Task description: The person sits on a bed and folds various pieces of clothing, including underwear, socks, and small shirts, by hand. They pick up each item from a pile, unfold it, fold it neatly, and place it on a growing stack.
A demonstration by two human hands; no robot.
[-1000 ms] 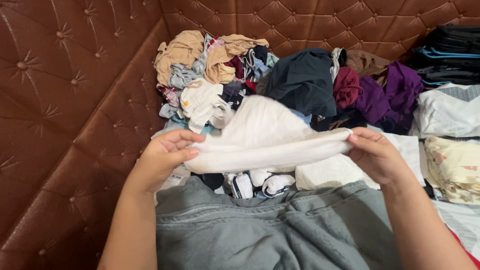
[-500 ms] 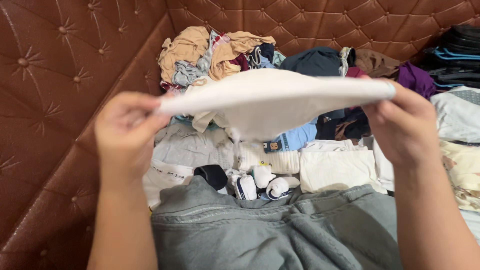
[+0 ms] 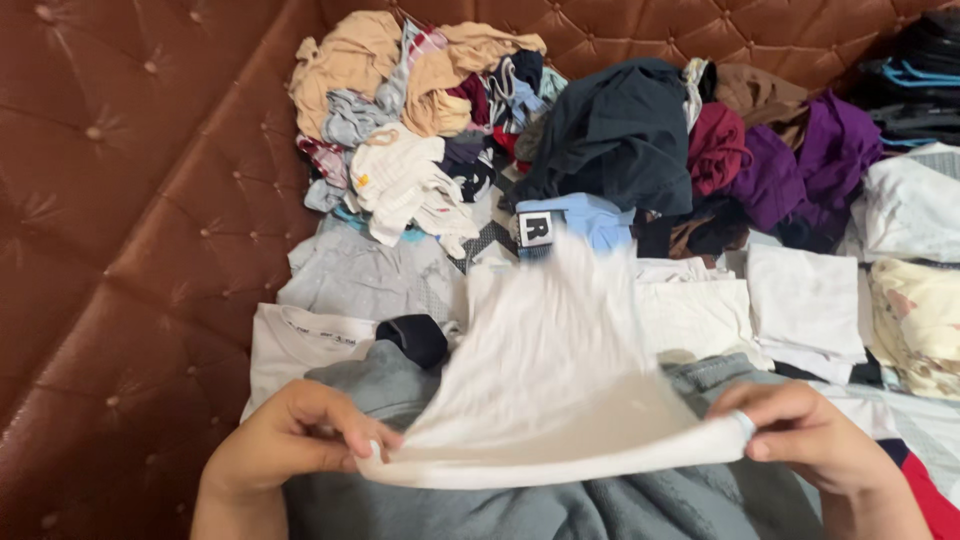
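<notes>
A white garment (image 3: 555, 380) is stretched between both my hands, low over my lap. My left hand (image 3: 290, 440) pinches its left edge, and my right hand (image 3: 810, 440) pinches its right edge. The cloth fans away from me, blurred with motion. Under it lies grey fabric (image 3: 560, 505) across my lap.
A heap of mixed unfolded clothes (image 3: 560, 130) fills the back against the brown tufted upholstery (image 3: 130, 200). Folded pieces lie in front of it: a grey shirt (image 3: 370, 280), a white shirt (image 3: 295, 340), white stacks (image 3: 805, 300) and a floral cloth (image 3: 920, 320). Dark bags (image 3: 920, 80) sit far right.
Both hands swung the white garment up in front of me, then down toward my lap, flicking it out. The camera tilted lower.
</notes>
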